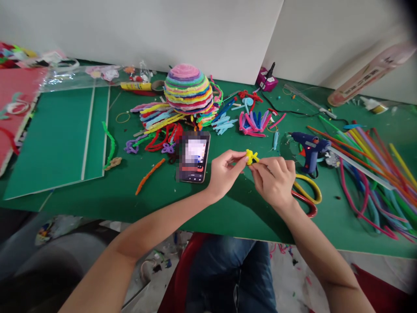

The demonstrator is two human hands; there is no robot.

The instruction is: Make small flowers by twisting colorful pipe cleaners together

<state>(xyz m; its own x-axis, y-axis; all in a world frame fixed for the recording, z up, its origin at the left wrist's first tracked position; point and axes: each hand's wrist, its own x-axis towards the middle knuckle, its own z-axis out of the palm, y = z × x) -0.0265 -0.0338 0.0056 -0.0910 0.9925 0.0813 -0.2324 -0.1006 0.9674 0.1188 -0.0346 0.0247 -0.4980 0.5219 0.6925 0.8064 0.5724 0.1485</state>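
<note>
Between my two hands is a small piece of bent yellow pipe cleaner [250,156]. My left hand [224,171] pinches its left side between thumb and fingertips. The lower right part of it sits in the fingers of my right hand [275,178], which are curled and partly hide it. Beside my right wrist lie scissors with yellow and red handles [309,189], their blades hidden beneath the hand. A phone [195,156] with a lit screen lies just left of my left hand.
A striped pipe-cleaner dome [188,89] stands at the back among coloured pieces. A blue glue gun [309,148] and loose pipe cleaners [374,174] lie at the right. An orange piece [150,176] and a green board [61,139] are at the left. A bottle [371,74] leans back right.
</note>
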